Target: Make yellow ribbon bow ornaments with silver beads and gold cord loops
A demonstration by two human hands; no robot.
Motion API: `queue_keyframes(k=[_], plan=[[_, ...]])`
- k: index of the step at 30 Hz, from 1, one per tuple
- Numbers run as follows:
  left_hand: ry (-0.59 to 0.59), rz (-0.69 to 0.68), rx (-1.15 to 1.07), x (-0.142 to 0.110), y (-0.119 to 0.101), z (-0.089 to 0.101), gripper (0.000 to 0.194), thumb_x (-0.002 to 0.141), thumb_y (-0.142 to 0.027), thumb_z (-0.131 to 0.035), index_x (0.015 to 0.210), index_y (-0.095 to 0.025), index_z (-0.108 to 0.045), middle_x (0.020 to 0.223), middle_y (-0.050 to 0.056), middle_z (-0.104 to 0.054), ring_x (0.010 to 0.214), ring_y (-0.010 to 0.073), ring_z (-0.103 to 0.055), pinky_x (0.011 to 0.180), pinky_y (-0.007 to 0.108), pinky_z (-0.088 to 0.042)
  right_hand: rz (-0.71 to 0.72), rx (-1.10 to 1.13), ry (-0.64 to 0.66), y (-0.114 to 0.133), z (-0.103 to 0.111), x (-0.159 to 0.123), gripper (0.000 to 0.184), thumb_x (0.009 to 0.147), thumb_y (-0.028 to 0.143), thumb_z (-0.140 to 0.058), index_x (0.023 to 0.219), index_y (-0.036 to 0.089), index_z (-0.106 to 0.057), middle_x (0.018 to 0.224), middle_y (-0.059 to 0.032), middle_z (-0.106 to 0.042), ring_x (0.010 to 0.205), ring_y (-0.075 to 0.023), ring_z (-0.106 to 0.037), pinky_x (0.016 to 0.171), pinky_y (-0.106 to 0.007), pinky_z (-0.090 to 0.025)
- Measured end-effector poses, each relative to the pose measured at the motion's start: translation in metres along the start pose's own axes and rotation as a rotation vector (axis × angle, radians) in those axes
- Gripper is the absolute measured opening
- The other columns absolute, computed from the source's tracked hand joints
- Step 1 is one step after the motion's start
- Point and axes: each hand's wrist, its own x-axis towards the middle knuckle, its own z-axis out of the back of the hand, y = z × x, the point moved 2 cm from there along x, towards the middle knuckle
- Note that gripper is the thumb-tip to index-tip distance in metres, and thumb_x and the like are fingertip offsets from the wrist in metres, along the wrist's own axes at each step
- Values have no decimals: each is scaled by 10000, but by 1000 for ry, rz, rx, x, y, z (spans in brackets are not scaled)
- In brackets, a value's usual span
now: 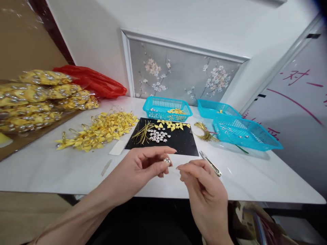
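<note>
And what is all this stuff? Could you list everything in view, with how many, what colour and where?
Table: one, white, centre
Mat: one, black, mid-table
Baskets: three, blue, back and right
Beads: many, silver, on the mat
Petals: several, yellow, mat's far side
Wires: many, gold-green, mat's left
Bundle: one, gold-green, right of the mat
Snips: one, silver, right of centre
Heap: one, yellow, table's left
Slip: one, white, left of the mat
Packs: several, yellow and silver, far left
Bag: one, red, back left
Picture: one, grey, floral, behind
Whiteboard: one, red-marked, right
Left hand: one, centre, pinching a silver piece
Right hand: one, right of centre; hold unclear
</note>
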Motion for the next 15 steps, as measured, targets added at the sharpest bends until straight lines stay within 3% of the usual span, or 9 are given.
queue_keyframes(k=[5,15], plan=[[41,30,-80,-10,-3,1,63,839,-181,-701,795,-203,-660,647,-40,-713,616,93,-655,602,166,-521,30,-74,28,-1,-10,1,201,918,78,-559,879,215,-701,802,-7,-590,715,-105,-585,602,-190,-483],[80,103,-184,-16,12,0,60,846,-191,-691,790,-188,-672,658,-48,-706,636,77,-657,628,162,-531,48,-51,67,-4,-19,-5,236,909,49,-533,878,202,-710,797,-7,-598,688,-89,-604,613,-165,-508]])
